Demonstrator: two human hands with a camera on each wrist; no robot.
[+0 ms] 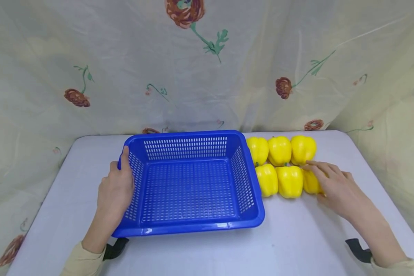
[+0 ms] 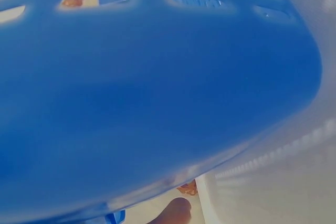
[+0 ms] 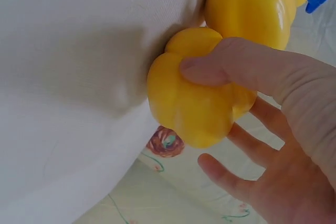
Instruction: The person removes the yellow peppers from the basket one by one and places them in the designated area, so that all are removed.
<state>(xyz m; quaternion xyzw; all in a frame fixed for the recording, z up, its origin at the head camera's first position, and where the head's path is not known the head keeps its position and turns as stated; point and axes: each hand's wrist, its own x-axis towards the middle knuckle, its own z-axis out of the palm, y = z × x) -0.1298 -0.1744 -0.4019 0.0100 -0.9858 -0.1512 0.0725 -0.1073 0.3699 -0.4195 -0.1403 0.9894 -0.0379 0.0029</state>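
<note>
A blue plastic basket point(image 1: 189, 227) with slotted walls stands on the table, nothing inside it. My left hand point(image 1: 115, 189) grips its left rim, thumb lying along the top. Close up, the basket's wall point(image 2: 157, 87) fills most of the left wrist view. Yellow bell peppers point(image 1: 289, 182) sit in two rows against the basket's right side. At the right end of the front row, my right hand point(image 1: 341, 191) holds one bell pepper point(image 1: 311, 181). Thumb and fingers are on opposite sides of that pepper point(image 3: 194, 111) in the right wrist view.
The table point(image 1: 227, 253) has a pale cover. Behind and around it hangs a flowered curtain point(image 1: 207, 84). Dark curved pieces, one at each wrist, show near the sleeves.
</note>
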